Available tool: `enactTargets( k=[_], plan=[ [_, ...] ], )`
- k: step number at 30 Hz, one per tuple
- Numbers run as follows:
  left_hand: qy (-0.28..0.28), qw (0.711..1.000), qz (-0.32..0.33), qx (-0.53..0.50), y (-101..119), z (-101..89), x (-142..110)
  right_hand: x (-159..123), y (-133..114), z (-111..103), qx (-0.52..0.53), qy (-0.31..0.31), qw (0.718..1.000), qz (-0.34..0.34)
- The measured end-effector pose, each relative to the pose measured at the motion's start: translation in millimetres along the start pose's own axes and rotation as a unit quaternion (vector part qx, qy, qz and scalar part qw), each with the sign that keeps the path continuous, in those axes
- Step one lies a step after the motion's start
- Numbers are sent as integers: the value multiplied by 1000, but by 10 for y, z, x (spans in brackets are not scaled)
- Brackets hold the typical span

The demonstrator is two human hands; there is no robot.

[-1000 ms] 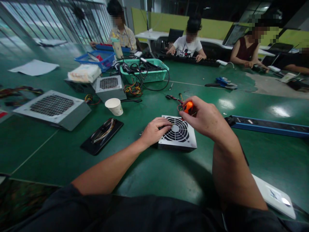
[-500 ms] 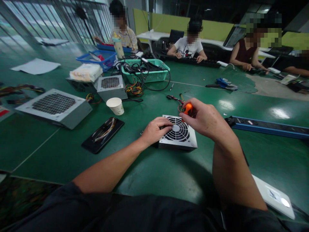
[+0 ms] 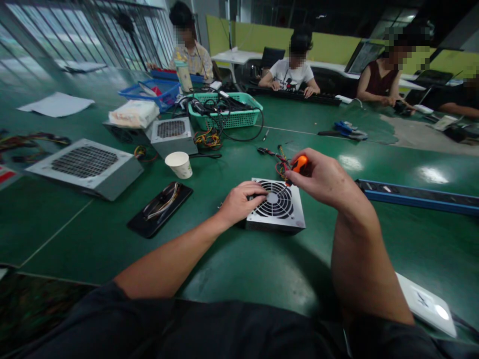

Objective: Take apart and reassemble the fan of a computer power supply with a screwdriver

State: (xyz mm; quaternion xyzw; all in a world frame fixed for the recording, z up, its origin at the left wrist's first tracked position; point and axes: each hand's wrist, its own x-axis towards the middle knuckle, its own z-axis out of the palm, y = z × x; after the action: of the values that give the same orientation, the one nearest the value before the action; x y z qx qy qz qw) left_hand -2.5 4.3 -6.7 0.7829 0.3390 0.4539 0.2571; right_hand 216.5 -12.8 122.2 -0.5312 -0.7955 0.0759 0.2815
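A power supply (image 3: 296, 212) with a round fan grille on top lies on the green table in front of me. My left hand (image 3: 241, 201) rests over its left side, thumb and fingertips pinched together above the grille; what they hold, if anything, is hidden. In my right hand (image 3: 322, 178) is a screwdriver (image 3: 300, 164) with an orange and black handle. It leans over the far right part of the grille, and its thin shaft points down-left toward my left fingertips. I cannot tell where its tip touches. Coloured wires (image 3: 281, 162) lie behind the power supply.
Other power supplies (image 3: 93, 164) stand left, near a paper cup (image 3: 179, 165) and a black tray (image 3: 159, 212). Farther back is a green basket (image 3: 232, 117) of cables. A blue power strip (image 3: 419, 197) and a white device (image 3: 426, 305) lie right. Several people sit across the table.
My right hand and the screwdriver have shifted slightly to the right, and more of the shaft shows. My left hand and the power supply have stayed in place.
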Motion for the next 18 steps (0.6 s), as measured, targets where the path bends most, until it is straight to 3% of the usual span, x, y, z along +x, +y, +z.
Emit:
enactTargets(
  k=[18],
  plan=[
    [2,1000,-1,-5,-1,-4,-10,42,159,17,49,-6,999,8]
  ],
)
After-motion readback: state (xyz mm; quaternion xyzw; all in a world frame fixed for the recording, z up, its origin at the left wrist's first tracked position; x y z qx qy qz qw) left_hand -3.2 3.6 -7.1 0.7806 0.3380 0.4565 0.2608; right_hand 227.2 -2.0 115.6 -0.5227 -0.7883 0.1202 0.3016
